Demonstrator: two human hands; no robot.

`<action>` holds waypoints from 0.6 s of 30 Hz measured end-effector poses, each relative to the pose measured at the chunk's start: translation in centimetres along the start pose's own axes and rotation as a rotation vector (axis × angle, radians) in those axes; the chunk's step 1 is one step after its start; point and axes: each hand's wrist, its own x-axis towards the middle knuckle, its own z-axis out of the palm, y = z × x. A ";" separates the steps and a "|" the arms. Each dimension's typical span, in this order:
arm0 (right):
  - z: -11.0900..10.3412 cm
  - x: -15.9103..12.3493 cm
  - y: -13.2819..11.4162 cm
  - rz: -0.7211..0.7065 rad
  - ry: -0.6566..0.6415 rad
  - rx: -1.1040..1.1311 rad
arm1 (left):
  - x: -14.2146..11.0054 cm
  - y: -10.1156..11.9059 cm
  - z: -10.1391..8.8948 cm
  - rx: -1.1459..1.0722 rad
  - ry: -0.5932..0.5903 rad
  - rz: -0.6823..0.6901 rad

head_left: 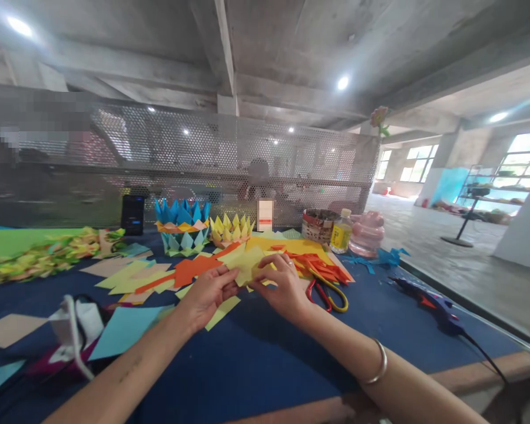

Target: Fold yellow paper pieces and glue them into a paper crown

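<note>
Between my two hands, a piece of pale yellow paper (246, 265) is held up over the middle of the table. My left hand (212, 294) pinches its left side between thumb and fingers. On the other side my right hand (285, 285) grips the right edge, where the paper seems to bend at the fingertips. Behind and below lie orange paper (196, 270) and loose yellow sheets (135, 278). Close to my right hand rest scissors (335, 291) with red and yellow handles, partly over orange paper scraps (324, 268).
A blue folded-paper crown (183, 227) and a yellow one (232, 228) stand at the back. Farther right are a woven basket (318, 225), a yellow-labelled bottle (341, 232) and a pink container (366, 234). A corded glue gun (437, 306) lies right; a white charger (77, 324) sits left.
</note>
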 end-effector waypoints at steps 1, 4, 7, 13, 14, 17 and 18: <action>0.2 0.0 0.0 0.044 0.004 0.026 | -0.1 0.0 0.0 0.003 -0.004 0.005; 0.5 0.0 -0.1 0.183 0.007 0.089 | -0.3 0.0 0.1 0.009 -0.001 0.018; 0.7 0.0 -0.1 0.294 0.020 0.132 | -0.4 0.0 0.4 0.035 0.012 0.010; 0.9 -0.1 0.0 0.429 -0.033 0.169 | -0.3 -0.4 0.3 0.094 -0.033 0.014; 0.9 -0.1 0.0 0.445 -0.035 0.171 | -0.3 -0.4 0.3 0.096 -0.033 0.013; 0.9 0.0 -0.2 0.484 -0.027 0.170 | -0.4 -0.4 0.4 0.087 -0.007 0.011; 0.9 0.0 -0.2 0.493 -0.023 0.171 | -0.4 -0.4 0.5 0.080 -0.001 0.014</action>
